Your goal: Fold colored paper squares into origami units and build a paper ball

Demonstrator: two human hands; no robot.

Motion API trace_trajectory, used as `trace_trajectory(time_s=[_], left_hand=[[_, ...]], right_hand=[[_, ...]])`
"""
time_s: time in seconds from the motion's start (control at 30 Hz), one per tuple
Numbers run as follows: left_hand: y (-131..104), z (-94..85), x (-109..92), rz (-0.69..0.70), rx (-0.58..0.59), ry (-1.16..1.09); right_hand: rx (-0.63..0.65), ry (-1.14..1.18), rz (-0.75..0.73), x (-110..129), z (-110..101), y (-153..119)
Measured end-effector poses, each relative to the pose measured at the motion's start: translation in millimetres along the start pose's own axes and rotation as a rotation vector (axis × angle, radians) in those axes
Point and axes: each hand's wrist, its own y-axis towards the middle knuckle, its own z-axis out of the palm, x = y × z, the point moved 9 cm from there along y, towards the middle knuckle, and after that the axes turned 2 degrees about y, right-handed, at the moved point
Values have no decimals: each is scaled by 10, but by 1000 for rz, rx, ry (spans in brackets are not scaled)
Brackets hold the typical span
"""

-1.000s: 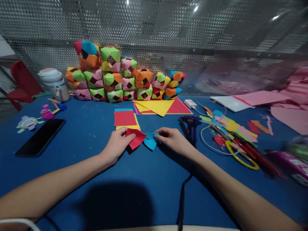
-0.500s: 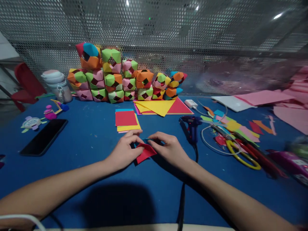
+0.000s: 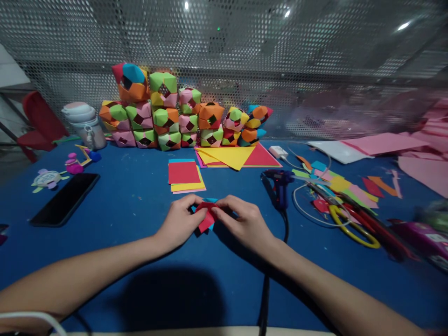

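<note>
Between my hands is a small folded piece of red and blue paper (image 3: pixel 207 219), held just above the blue table (image 3: pixel 140 261). The fingers of my left hand (image 3: pixel 180 218) are closed on its left edge, with the thumb on the red face. My right hand (image 3: pixel 245 217) pinches its right side between thumb and fingers. Blue paper shows behind and below the red part. Just beyond my hands lies a stack of square paper sheets (image 3: pixel 184 172), red on top with blue, yellow and pink edges showing.
Folded paper balls (image 3: pixel 166 121) stand stacked along the mesh panel. A glue gun (image 3: pixel 280 182) with a black cord is right of my hands, near paper scraps (image 3: pixel 345 182) and yellow-handled scissors (image 3: pixel 353 228). At left are a phone (image 3: pixel 65 200) and a bottle (image 3: pixel 84 123).
The red flap has been turned and narrowed between my fingers, and more blue paper shows behind and under it. My left hand has lowered slightly and its fingers have curled in.
</note>
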Motion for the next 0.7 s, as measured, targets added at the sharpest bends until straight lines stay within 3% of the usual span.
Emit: trace_trajectory(time_s=[0.17,0.37,0.7], left_hand=[[-11,-18,-22,60,-48,-85],[17,11,41,24,-38,-195],[7,0,68,5,-58,-126]], right_hand=[[-10,-15,47,-76,-56,34],[-5,-61,28,-76,-83,50],[31,-228,-127,50,-2,-14]])
